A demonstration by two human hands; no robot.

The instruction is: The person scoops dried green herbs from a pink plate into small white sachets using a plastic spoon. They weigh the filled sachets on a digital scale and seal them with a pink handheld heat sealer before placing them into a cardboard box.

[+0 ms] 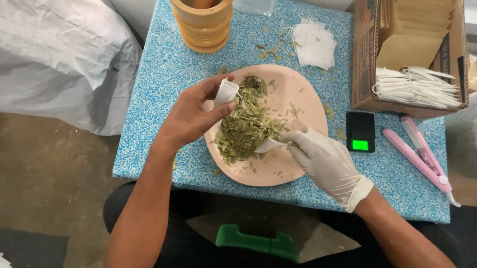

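A pink plate [302, 96] on the blue speckled table holds a heap of dried green leaves [245, 126]. My bare left hand [191, 115] holds a small white empty tea bag [226, 91] open over the plate's left side. In a white glove, my right hand [325, 159] grips a small white spoon [266, 146] whose tip is dug into the leaves near the plate's middle.
A wooden mortar with pestle [200, 10] stands at the back. Loose white tea bags [314, 43] lie behind the plate. A cardboard box [409, 51] of bags and envelopes sits at the right, with a small black scale [360, 131] and a pink sealer [420, 155] beside it.
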